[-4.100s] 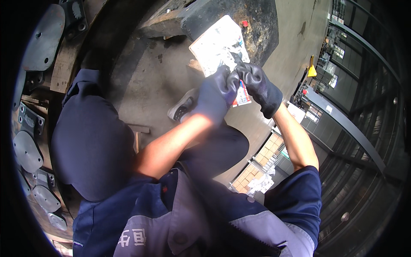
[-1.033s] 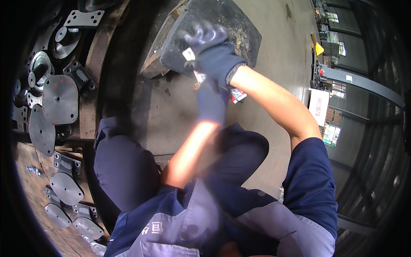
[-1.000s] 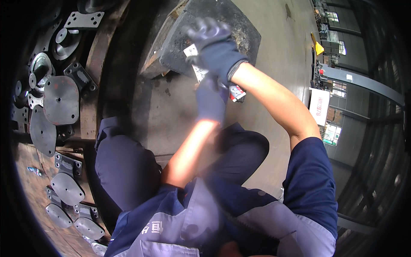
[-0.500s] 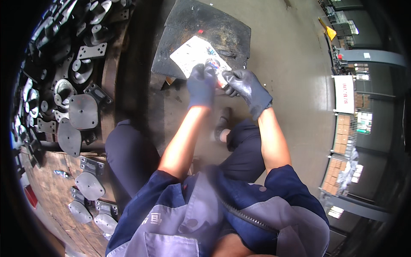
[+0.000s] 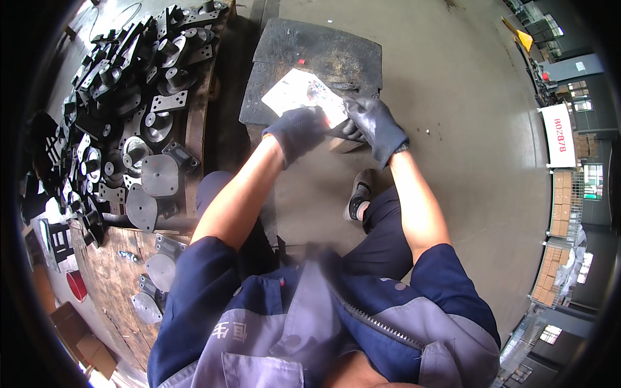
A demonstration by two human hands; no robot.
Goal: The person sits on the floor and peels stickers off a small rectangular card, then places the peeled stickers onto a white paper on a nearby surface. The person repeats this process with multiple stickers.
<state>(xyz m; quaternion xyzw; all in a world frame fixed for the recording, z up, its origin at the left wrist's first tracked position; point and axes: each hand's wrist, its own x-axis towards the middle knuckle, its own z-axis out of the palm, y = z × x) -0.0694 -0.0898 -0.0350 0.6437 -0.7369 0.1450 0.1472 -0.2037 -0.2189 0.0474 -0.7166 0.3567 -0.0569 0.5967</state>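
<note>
A bright white flat packet or sheet (image 5: 291, 94) with small coloured marks is held in front of me; glare hides its details. My left hand (image 5: 300, 133), in a dark work glove, is closed on its near edge, with the fingertips partly hidden. At the sheet's right corner, my right hand (image 5: 375, 124) is closed too, its gloved fingers curled in and the thumb along the top. Behind the sheet is a low stand (image 5: 310, 45) with a worn black top, which carries a tiny red piece (image 5: 301, 61).
On my left, a wooden pallet (image 5: 107, 258) bears black metal brackets (image 5: 169, 102) and grey plates (image 5: 160, 175), heaped at its far part. A small bolt-like part (image 5: 128, 256) lies on the wood. Stacked brown cartons (image 5: 561, 207) and a white sign (image 5: 557, 136) stand at the right.
My left hand has turned from pointing upward to reaching across toward the right, its forearm now more slanted. Both hands are closer to the sheet's near edge. The whole view has shifted.
</note>
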